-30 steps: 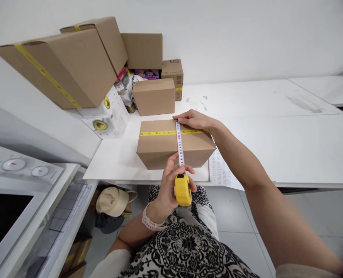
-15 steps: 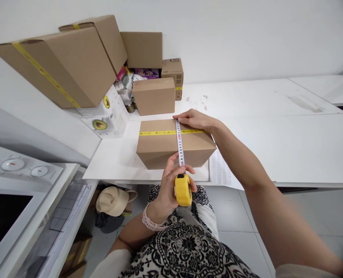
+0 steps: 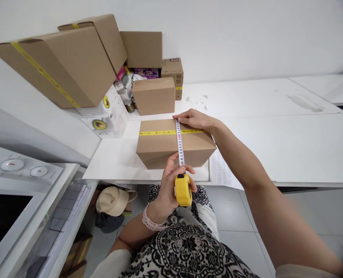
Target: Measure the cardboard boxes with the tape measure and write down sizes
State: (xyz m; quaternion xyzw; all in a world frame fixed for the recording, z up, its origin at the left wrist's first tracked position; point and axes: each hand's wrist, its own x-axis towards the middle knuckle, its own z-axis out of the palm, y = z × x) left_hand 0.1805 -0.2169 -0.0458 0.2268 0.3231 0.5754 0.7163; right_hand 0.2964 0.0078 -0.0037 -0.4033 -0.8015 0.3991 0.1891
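Observation:
A closed cardboard box (image 3: 160, 148) sealed with yellow tape stands near the front edge of the white table (image 3: 275, 146). My left hand (image 3: 167, 189) grips a yellow tape measure (image 3: 183, 190) just in front of the box. Its white blade (image 3: 179, 143) runs across the box top from front to back. My right hand (image 3: 195, 119) lies at the box's far edge, fingers pressing the blade's end down there.
Several cardboard boxes (image 3: 73, 65) and a white carton (image 3: 107, 116) pile up at the back left. A smaller box (image 3: 154, 95) stands just behind the taped one. A printed sheet (image 3: 219, 170) lies to its right. A white appliance (image 3: 21, 193) is at left, a cap (image 3: 112, 200) on the floor.

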